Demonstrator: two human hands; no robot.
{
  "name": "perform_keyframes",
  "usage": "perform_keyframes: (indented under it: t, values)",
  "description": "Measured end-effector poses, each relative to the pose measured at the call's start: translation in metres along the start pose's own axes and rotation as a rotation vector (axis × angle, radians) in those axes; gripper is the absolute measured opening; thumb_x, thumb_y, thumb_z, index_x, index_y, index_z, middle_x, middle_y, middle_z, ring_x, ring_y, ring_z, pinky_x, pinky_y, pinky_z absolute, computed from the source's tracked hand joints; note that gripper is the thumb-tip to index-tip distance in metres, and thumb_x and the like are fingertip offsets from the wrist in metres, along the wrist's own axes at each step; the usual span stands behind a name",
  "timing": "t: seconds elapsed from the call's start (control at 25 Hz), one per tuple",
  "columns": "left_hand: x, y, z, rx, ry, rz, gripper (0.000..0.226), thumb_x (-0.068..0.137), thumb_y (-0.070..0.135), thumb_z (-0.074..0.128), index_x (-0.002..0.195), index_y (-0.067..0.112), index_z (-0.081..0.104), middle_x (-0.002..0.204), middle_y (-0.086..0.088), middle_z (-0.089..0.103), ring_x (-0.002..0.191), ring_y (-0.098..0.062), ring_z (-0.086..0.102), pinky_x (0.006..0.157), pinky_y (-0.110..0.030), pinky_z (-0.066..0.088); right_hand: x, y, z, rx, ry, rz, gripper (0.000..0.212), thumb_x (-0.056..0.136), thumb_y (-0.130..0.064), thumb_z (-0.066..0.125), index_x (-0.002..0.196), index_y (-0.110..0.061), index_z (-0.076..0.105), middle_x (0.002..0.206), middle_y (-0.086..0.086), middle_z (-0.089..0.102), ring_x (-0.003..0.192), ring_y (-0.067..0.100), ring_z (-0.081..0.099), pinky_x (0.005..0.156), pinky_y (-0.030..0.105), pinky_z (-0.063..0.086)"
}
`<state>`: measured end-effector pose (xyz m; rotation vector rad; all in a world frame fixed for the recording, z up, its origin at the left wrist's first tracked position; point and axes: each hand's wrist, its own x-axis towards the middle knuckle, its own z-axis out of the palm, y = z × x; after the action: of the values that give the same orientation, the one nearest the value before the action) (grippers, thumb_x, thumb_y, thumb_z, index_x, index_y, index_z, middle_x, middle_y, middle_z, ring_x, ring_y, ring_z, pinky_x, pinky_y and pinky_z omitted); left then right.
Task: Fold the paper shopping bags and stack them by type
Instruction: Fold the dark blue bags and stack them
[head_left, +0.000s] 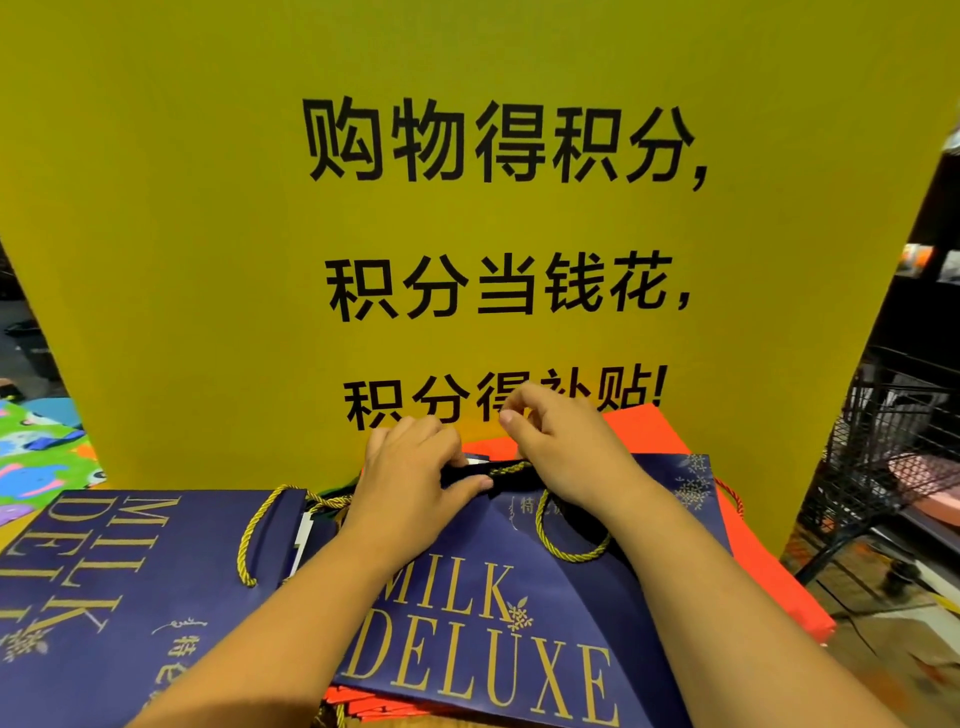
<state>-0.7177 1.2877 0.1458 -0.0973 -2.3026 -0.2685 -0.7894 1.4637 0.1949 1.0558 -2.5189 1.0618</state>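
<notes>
Here, one navy bag (130, 597) lies flat at near left. The left hand (410, 467) has its grip pinching the far rim of a second navy bag (467, 623), which lies on red bags (660, 431). The right hand (566, 447) has its grip curled above that rim; whether it holds anything I cannot tell.

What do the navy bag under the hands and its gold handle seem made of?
Navy bag: probably stiff matte paper; it lies flat with crisp edges and gold print.
Gold handle: apparently twisted cord with slight sheen; spiral strands show. The fibre cannot be told.
</notes>
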Motion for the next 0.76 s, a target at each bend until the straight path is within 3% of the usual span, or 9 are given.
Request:
perform_keyframes:
  t: [0.08,0.2,0.32,0.4,0.52,0.64,0.76]
  values:
    - [-0.0013,-0.0024,0.0000,-0.063,-0.002,0.038,0.046,0.071,0.048,0.082,0.071,0.033,0.038,0.076,0.015,0.041,0.076,-0.010,0.039,0.072,-0.034,0.029,0.0010,-0.0007,-0.0067,-0.079,-0.104,0.000,0.010,0.096,-0.038,0.061,0.099,-0.029,0.066,0.070,-0.007,0.060,0.069,0.010,0.056,0.067,0.034,0.049]
    - [-0.0033,-0.0028,-0.0009,-0.145,-0.042,0.091,0.041,0.071,0.062,0.068,0.070,0.036,0.037,0.078,0.017,0.041,0.078,-0.008,0.039,0.071,-0.029,0.028,0.0006,-0.0031,-0.0120,-0.148,-0.276,-0.002,0.006,0.089,-0.037,0.072,0.093,-0.032,0.071,0.079,-0.013,0.061,0.076,0.003,0.056,0.065,0.025,0.043]
    - [-0.0040,-0.0026,0.0007,-0.165,-0.074,0.087,0.041,0.073,0.068,0.061,0.068,0.033,0.039,0.078,0.018,0.039,0.078,-0.006,0.038,0.073,-0.023,0.028,0.0009,-0.0032,-0.0096,-0.151,-0.287,0.001,0.007,0.088,-0.037,0.073,0.091,-0.031,0.073,0.079,-0.016,0.060,0.076,0.002,0.055,0.063,0.022,0.040]
    - [-0.0034,-0.0038,0.0024,-0.148,-0.050,0.095,0.038,0.075,0.062,0.063,0.068,0.031,0.043,0.077,0.019,0.038,0.077,-0.004,0.036,0.071,-0.023,0.027,0.0017,-0.0022,-0.0090,-0.163,-0.282,0.000,0.006,0.089,-0.037,0.071,0.092,-0.031,0.073,0.078,-0.016,0.059,0.076,0.004,0.055,0.063,0.023,0.040]
    - [-0.0031,-0.0058,0.0042,-0.092,-0.021,0.162,0.039,0.072,0.041,0.083,0.065,0.024,0.048,0.076,0.015,0.040,0.075,-0.006,0.036,0.069,-0.026,0.027,0.0001,-0.0024,-0.0084,-0.183,-0.298,-0.001,0.009,0.094,-0.036,0.067,0.100,-0.034,0.073,0.083,-0.015,0.061,0.083,0.008,0.057,0.065,0.024,0.040]
    - [-0.0051,-0.0049,0.0040,-0.012,0.008,0.226,0.042,0.069,0.033,0.088,0.063,0.022,0.048,0.072,0.010,0.043,0.072,-0.010,0.037,0.069,-0.028,0.028,-0.0023,-0.0031,-0.0041,-0.188,-0.369,-0.029,0.018,0.097,-0.033,0.062,0.111,-0.033,0.073,0.106,-0.009,0.069,0.096,0.008,0.057,0.079,0.027,0.046]
    - [-0.0070,-0.0040,0.0025,0.016,0.039,0.223,0.042,0.068,0.033,0.088,0.062,0.021,0.048,0.070,0.008,0.045,0.070,-0.012,0.040,0.067,-0.029,0.029,-0.0027,-0.0010,-0.0070,-0.109,-0.447,-0.021,0.017,0.098,-0.031,0.061,0.109,-0.031,0.074,0.109,-0.006,0.071,0.100,0.011,0.059,0.087,0.033,0.050]
